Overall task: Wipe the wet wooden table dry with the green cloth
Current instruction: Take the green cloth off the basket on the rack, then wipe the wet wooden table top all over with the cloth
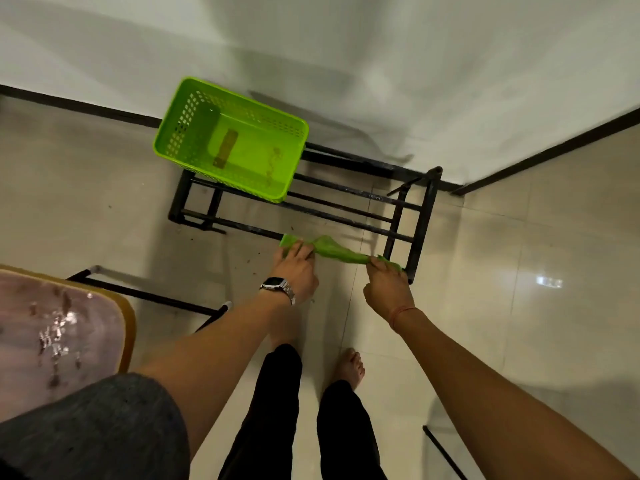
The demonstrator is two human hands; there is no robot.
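Above the pale glossy floor tiles (519,306), both hands stretch the green cloth (332,250) into a twisted rope: the left hand (294,271) clenches one bunched end, the right hand (386,284) the other. Beyond stands a black metal-bar rack (420,216) bearing a perforated green plastic basket (194,116) that holds a small brownish oblong. At far left, the wooden table (52,323) glistens with droplets.

Dim, soft indoor light; glare patch on floor tiles (549,281) at right; wide-angle bending toward frame edges.
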